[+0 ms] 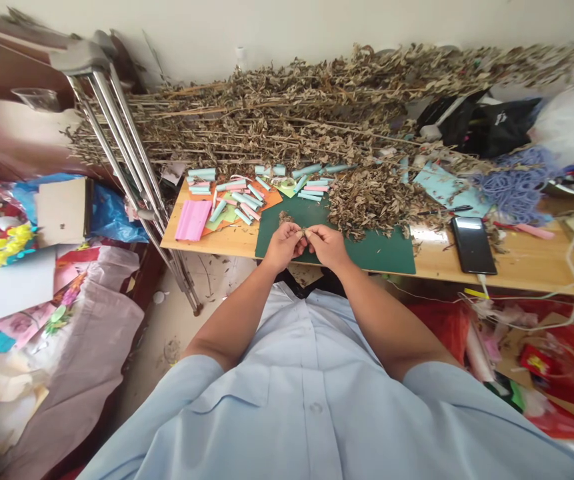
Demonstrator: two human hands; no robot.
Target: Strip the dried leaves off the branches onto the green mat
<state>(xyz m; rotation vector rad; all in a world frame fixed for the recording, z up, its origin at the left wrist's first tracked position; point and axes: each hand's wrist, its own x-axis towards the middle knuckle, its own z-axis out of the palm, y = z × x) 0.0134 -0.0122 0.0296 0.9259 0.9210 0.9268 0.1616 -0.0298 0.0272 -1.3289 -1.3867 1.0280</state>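
Over the front edge of a green mat (387, 257), my left hand (284, 245) and my right hand (327, 247) meet fingertip to fingertip. Both are pinched on a small bit of dried plant (303, 232). A small dried clump (285, 217) lies just beyond my left hand. Behind my right hand a heap of dried leaves (371, 200) covers part of the mat. Several blue and pink paper rolls (247, 199) lie to the left, beside a pink paper piece (192, 219).
Long dried stalks (267, 113) run along the wall. Metal crutches (127, 147) lean at the left table end. A black phone (473, 245) with a cable, blue yarn (514, 183) and a blue sheet (451, 188) lie on the right.
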